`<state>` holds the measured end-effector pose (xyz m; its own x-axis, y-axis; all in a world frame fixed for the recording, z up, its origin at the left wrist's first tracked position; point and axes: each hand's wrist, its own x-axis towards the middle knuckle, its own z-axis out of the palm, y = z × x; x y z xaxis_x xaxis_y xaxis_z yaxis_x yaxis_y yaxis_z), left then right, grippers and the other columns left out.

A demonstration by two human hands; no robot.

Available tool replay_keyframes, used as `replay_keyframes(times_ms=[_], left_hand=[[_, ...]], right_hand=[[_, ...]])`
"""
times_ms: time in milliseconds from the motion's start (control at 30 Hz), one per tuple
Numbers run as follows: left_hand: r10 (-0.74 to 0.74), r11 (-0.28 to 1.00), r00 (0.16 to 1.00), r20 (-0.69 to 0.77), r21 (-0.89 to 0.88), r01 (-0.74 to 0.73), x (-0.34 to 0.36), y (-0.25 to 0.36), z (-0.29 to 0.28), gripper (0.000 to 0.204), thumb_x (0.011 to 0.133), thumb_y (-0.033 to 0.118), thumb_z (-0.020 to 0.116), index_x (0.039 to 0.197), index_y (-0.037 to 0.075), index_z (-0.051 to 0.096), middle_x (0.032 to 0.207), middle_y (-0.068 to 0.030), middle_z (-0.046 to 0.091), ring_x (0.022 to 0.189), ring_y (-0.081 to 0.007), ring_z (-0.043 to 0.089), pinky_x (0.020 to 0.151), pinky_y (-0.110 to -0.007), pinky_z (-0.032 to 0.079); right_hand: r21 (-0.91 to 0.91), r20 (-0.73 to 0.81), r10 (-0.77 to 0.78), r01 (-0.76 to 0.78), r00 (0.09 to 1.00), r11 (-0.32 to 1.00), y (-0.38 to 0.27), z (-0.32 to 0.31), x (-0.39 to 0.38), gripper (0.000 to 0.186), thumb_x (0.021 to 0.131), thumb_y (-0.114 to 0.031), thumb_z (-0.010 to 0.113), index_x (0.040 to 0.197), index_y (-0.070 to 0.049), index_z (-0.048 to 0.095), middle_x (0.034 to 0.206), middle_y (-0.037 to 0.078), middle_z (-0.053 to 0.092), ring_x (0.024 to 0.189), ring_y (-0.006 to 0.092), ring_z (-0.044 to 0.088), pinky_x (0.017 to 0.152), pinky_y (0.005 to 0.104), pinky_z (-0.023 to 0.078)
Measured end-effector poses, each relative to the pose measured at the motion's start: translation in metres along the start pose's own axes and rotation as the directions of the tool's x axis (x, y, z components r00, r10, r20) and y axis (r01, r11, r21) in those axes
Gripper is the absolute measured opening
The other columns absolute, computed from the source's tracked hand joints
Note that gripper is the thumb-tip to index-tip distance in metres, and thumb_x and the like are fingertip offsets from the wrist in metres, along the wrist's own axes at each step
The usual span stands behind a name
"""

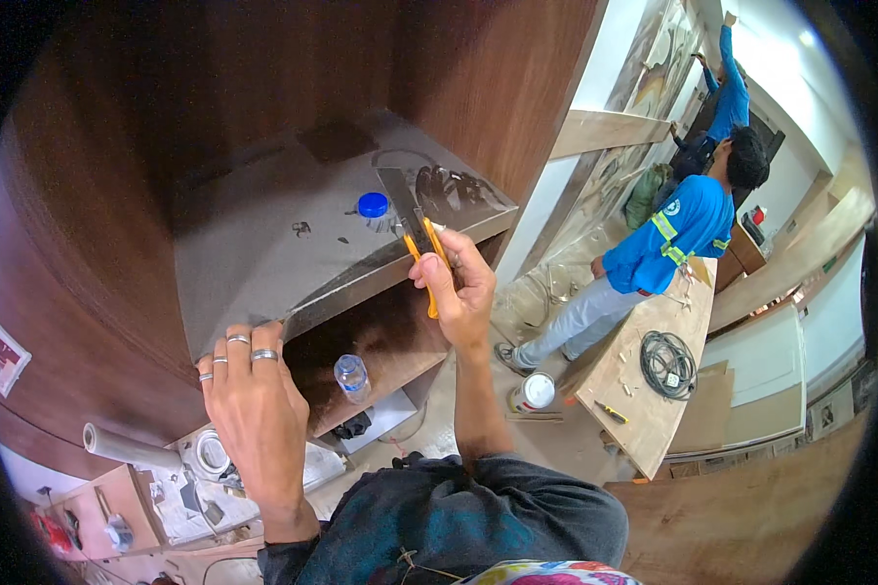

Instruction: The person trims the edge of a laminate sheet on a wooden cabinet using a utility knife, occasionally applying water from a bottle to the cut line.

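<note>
My right hand [458, 292] is closed round a yellow-handled utility knife [420, 239]. Its long dark blade points away from me, over a dark grey shelf top [254, 224] in a brown wood-grain cabinet. My left hand [256, 409], with rings on its fingers, lies with the fingers stretched flat on the shelf's front edge at the left corner. From beside those fingertips a thin pale line runs along the edge toward the knife. A blue bottle cap [372, 205] sits on the shelf, left of the blade, among dark smears and small scraps.
Below is another shelf with a clear plastic bottle [352, 378]. A white tub [532, 393] stands on the floor at right, near a plywood bench [619, 390] bearing coiled black cable [667, 366] and a screwdriver [612, 413]. A person in blue [688, 224] stands beside it; others work beyond.
</note>
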<state>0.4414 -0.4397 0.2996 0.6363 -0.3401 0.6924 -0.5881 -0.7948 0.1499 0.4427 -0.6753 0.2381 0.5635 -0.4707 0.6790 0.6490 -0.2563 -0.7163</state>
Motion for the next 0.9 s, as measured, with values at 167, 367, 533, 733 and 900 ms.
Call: replay_keyframes(times_ms=[167,367,533,733,900], left_hand=[[0.001,1.000,1.000,0.002,0.007,-0.001,0.0006,-0.0001,0.0001,0.022,0.082,-0.001,0.065,0.104,0.002,0.067,0.100,-0.0135,0.061,0.097,-0.0316,0.060,0.091,-0.044,0.045],[0.013,1.000,1.000,-0.014,0.014,-0.012,0.0006,0.0009,0.0001,0.022,0.082,0.000,0.064,0.103,0.003,0.067,0.099,-0.0133,0.060,0.096,-0.0317,0.059,0.091,-0.043,0.044],[0.017,1.000,1.000,-0.023,0.021,-0.017,0.0004,0.0016,0.0009,0.021,0.082,0.000,0.065,0.102,0.002,0.067,0.100,-0.0134,0.060,0.097,-0.0318,0.059,0.090,-0.044,0.044],[-0.004,1.000,1.000,-0.006,0.024,0.004,-0.0004,0.0015,0.0014,0.021,0.082,0.000,0.065,0.103,0.003,0.067,0.100,-0.0136,0.060,0.098,-0.0323,0.059,0.090,-0.044,0.044],[0.001,0.999,1.000,-0.009,0.040,-0.001,-0.0004,0.0027,0.0007,0.021,0.083,0.001,0.065,0.103,0.003,0.067,0.100,-0.0134,0.060,0.099,-0.0321,0.059,0.090,-0.043,0.044]], right_hand=[[0.001,-0.011,-0.011,0.011,1.000,1.000,-0.0010,0.0021,0.0006,0.030,0.098,-0.013,0.067,0.123,0.002,0.063,0.092,0.004,0.069,0.075,0.0076,0.062,0.068,0.0220,0.051],[-0.009,-0.023,-0.005,0.005,1.000,1.000,-0.0013,0.0020,0.0000,0.030,0.097,-0.014,0.068,0.122,0.002,0.064,0.091,0.004,0.068,0.075,0.0079,0.063,0.067,0.0224,0.051],[-0.040,-0.011,-0.005,0.004,1.000,0.999,0.0005,0.0003,-0.0005,0.035,0.097,-0.016,0.067,0.126,0.003,0.061,0.096,0.008,0.068,0.077,0.0105,0.064,0.068,0.0236,0.052],[-0.007,-0.029,-0.005,0.005,1.000,1.000,-0.0001,0.0026,-0.0010,0.032,0.097,-0.015,0.068,0.124,0.002,0.064,0.094,0.006,0.070,0.078,0.0098,0.065,0.071,0.0238,0.052],[-0.037,0.001,-0.028,0.028,1.000,0.999,0.0030,0.0000,-0.0009,0.034,0.098,-0.016,0.065,0.126,0.004,0.060,0.098,0.008,0.067,0.078,0.0107,0.064,0.067,0.0230,0.053]])
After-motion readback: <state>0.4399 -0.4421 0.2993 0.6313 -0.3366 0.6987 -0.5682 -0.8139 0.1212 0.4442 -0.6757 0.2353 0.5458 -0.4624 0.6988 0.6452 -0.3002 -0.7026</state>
